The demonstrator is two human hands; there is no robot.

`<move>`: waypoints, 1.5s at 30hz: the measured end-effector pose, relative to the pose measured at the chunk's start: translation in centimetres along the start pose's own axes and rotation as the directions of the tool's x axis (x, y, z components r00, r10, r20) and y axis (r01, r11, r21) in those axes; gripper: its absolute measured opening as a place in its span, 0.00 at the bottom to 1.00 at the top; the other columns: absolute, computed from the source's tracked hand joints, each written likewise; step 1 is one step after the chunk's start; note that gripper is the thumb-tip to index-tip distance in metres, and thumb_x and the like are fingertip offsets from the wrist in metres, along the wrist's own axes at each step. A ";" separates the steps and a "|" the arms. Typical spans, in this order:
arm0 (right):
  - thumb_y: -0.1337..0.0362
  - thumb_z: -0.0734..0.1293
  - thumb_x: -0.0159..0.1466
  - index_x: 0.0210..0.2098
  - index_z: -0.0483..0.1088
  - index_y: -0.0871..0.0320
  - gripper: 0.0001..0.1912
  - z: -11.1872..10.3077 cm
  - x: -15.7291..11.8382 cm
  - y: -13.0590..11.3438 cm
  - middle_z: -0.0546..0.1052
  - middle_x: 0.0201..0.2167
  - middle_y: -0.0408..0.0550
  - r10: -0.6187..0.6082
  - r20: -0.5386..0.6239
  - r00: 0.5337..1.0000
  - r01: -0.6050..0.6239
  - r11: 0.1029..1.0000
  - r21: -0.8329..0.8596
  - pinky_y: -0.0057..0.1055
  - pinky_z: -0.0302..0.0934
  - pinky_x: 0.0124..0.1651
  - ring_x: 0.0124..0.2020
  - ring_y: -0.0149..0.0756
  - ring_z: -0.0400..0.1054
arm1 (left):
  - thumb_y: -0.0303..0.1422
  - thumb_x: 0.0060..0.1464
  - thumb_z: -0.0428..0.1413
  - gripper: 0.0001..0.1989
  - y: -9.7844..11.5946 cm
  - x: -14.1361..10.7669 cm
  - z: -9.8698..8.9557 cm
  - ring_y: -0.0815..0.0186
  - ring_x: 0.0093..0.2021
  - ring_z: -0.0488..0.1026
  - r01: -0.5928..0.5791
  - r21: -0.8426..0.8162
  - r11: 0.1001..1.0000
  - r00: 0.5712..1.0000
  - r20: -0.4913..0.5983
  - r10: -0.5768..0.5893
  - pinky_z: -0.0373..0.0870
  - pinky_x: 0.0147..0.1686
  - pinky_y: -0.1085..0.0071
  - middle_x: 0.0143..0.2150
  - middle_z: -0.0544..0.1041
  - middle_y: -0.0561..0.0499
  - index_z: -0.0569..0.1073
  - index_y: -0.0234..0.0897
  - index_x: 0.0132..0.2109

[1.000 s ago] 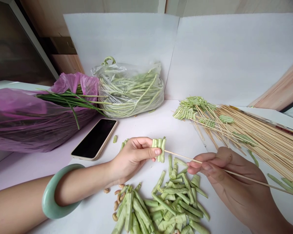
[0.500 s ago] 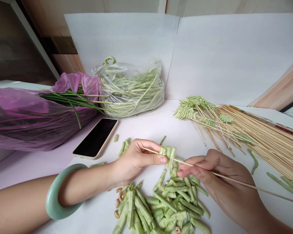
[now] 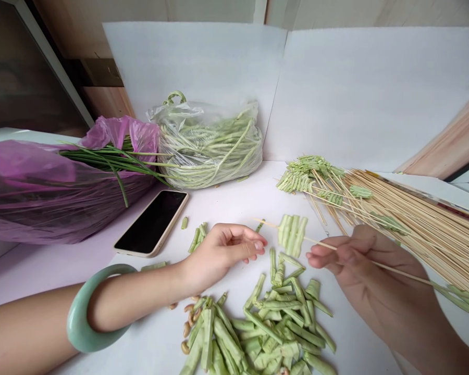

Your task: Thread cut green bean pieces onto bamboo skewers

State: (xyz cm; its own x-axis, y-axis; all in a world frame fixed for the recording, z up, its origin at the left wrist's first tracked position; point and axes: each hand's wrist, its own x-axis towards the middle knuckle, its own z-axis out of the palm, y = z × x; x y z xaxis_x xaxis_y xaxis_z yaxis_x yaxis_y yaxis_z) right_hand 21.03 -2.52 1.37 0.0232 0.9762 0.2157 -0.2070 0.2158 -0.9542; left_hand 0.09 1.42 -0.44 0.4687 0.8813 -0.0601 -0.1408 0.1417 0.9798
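Well, we're looking down at a busy white surface (image 3: 234,203), and the action sits right in the middle. Our right hand (image 3: 359,255) is pinching a long bamboo skewer (image 3: 336,247) between thumb and fingers, a narrow, firm grip, and that skewer runs through a folded strip of green long bean (image 3: 292,235). The bean sits between the hands, touching neither, its tight folds standing side by side, with the skewer's tip poking out toward the left. Our left hand (image 3: 222,251) is empty, its fingers loosely curled, just beside the bean, with a jade bangle (image 3: 89,307) around that wrist. Right below, we've got a heap of cut long bean pieces (image 3: 281,328), with small tan seeds (image 3: 187,325) scattered along its left edge, and a few more bean bits (image 3: 197,237) lie just past the left hand. Over on the left, a smartphone (image 3: 152,223) lies face up beside a purple plastic bag (image 3: 54,192) with green chives (image 3: 113,161) sticking out. Behind them sits a clear bag of whole long beans (image 3: 207,148), backed by a white board (image 3: 195,67). And on the right, bean-threaded skewers (image 3: 303,174) lie on top of a big spread of bare bamboo skewers (image 3: 414,219).
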 end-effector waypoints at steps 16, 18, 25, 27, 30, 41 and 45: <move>0.62 0.73 0.53 0.22 0.68 0.54 0.10 -1.2 0.4 -0.5 0.80 0.23 0.42 -0.011 -0.080 0.997 0.007 0.999 -0.048 0.33 0.73 0.33 0.26 0.36 0.76 | 0.24 0.48 0.54 0.05 1.1 -0.8 -0.1 0.69 0.27 0.66 -0.435 0.723 0.536 0.881 0.466 0.087 0.61 0.27 0.76 0.26 0.71 0.52 0.74 0.36 0.32; 0.62 0.73 0.53 0.23 0.68 0.54 0.10 -1.3 0.4 -0.6 0.79 0.23 0.42 -0.024 -0.073 0.997 0.021 0.999 -0.049 0.32 0.73 0.33 0.25 0.35 0.76 | 0.22 0.46 0.54 0.06 0.9 -0.7 -0.2 0.71 0.25 0.64 -0.387 0.705 0.594 0.901 0.427 0.079 0.61 0.26 0.77 0.25 0.69 0.54 0.73 0.35 0.30; 0.61 0.73 0.52 0.23 0.68 0.53 0.10 -1.6 0.4 -0.7 0.79 0.22 0.42 -0.026 -0.100 0.995 0.017 0.996 -0.089 0.33 0.73 0.32 0.25 0.36 0.76 | 0.33 0.57 0.51 0.12 0.3 -0.2 -0.4 0.69 0.28 0.67 -0.145 0.611 0.778 0.989 0.112 0.097 0.63 0.28 0.75 0.32 0.75 0.49 0.75 0.32 0.43; 0.61 0.74 0.52 0.22 0.68 0.53 0.10 -1.6 0.4 -0.6 0.79 0.22 0.42 -0.043 -0.099 0.994 0.032 0.994 -0.108 0.33 0.73 0.31 0.24 0.36 0.75 | 0.36 0.57 0.51 0.15 0.2 0.1 -0.5 0.67 0.31 0.68 -0.102 0.550 0.829 0.993 0.006 0.118 0.64 0.31 0.73 0.35 0.76 0.47 0.75 0.31 0.44; 0.61 0.73 0.53 0.22 0.68 0.53 0.10 -1.5 0.2 -0.4 0.79 0.22 0.42 -0.078 -0.074 0.994 0.062 0.976 -0.207 0.31 0.73 0.33 0.25 0.35 0.75 | 0.39 0.57 0.52 0.15 0.2 0.6 -0.6 0.69 0.28 0.65 -0.087 0.383 0.920 0.991 -0.058 0.118 0.63 0.31 0.72 0.27 0.72 0.51 0.74 0.30 0.42; 0.63 0.67 0.59 0.24 0.72 0.51 0.07 -1.8 -0.9 0.0 0.78 0.23 0.45 -0.199 0.136 0.971 0.240 0.779 -0.579 0.33 0.73 0.33 0.28 0.39 0.75 | 0.40 0.50 0.59 0.14 0.6 0.6 -0.3 0.67 0.25 0.71 -0.074 -0.082 0.994 0.990 -0.125 0.064 0.71 0.21 0.71 0.25 0.71 0.54 0.69 0.35 0.38; 0.63 0.67 0.59 0.24 0.72 0.51 0.08 -1.7 -0.9 -0.2 0.78 0.23 0.43 -0.198 0.154 0.968 0.251 0.772 -0.584 0.31 0.73 0.33 0.28 0.37 0.75 | 0.39 0.50 0.60 0.15 0.6 0.6 -0.3 0.68 0.25 0.72 -0.070 -0.086 0.994 0.989 -0.132 0.058 0.72 0.23 0.72 0.25 0.73 0.52 0.71 0.33 0.40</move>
State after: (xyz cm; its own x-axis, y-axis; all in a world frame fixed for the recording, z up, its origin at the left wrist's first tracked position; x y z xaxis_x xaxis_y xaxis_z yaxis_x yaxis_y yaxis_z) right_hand 22.71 -3.36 1.00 -0.0870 0.8987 0.4299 0.4173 0.4247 -0.8034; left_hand 0.03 2.22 0.07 0.3402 0.9400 -0.0278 -0.2478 0.1181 0.9616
